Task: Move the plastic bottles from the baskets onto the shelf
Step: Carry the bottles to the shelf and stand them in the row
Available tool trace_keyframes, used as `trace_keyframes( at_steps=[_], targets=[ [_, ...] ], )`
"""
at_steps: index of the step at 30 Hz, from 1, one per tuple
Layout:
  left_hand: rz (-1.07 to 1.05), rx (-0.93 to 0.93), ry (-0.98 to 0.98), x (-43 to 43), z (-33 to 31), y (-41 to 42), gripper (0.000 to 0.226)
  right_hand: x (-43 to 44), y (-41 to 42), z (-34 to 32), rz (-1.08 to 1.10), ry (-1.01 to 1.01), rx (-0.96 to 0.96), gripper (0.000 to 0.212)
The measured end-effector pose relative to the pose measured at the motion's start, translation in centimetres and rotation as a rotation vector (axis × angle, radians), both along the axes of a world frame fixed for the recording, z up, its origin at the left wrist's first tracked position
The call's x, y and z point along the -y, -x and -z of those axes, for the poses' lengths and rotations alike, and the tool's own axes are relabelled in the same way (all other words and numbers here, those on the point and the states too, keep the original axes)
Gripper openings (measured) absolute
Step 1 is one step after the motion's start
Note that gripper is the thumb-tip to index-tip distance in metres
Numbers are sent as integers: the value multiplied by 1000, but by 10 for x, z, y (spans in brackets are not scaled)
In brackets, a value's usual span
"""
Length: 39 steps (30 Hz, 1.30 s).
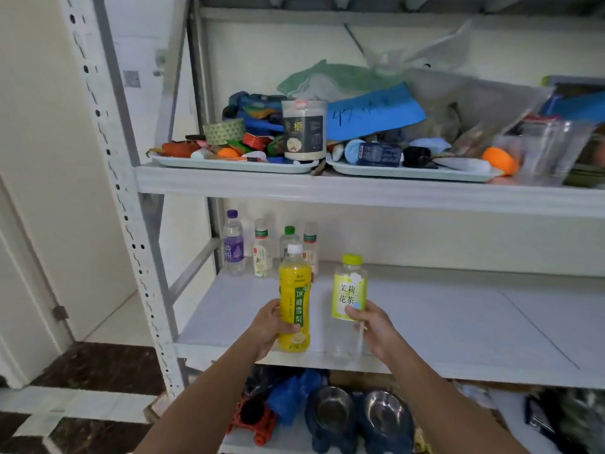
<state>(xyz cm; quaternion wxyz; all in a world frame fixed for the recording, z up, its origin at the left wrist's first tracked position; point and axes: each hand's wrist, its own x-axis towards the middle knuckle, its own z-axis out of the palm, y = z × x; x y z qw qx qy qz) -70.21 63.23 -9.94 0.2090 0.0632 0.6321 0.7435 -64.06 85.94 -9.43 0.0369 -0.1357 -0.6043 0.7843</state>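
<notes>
Left hand: fingers curled round the lower half of a yellow juice bottle, held upright over the front edge of the middle shelf. Right hand: thumb and fingers wrapped round a clear lime-labelled bottle, upright, just beside the first. Four bottles are stood at the shelf's back left. Cluttered trays are seen above, steel bowls below.

Light was soft, even and bright, without hard glare — the white shelf board beyond the right grip looked washed out. Below both grips the bowls sat in shadow. Left of the left grip the post bowed from lens distortion; clutter above looked smeared.
</notes>
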Motion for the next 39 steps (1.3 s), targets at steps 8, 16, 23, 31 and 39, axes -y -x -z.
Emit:
trace_keyframes(
  at_steps=[8,16,23,31,39],
  targets=[
    [86,-48,77,-55,31,45,60,-43,31,19,36,23,-28,52],
    [106,-73,102,-104,59,82,62,-80,75,47,-59,55,-69,59],
    [79,-103,73,-130,74,101,69,-103,100,67,-129,140,-108,59],
    [40,-247,155,-154,83,111,59,-127,121,79,-122,0,-134,70],
    [-253,-384,561,-170,106,119,51,-129,134,116,103,-479,-79,54]
  ],
)
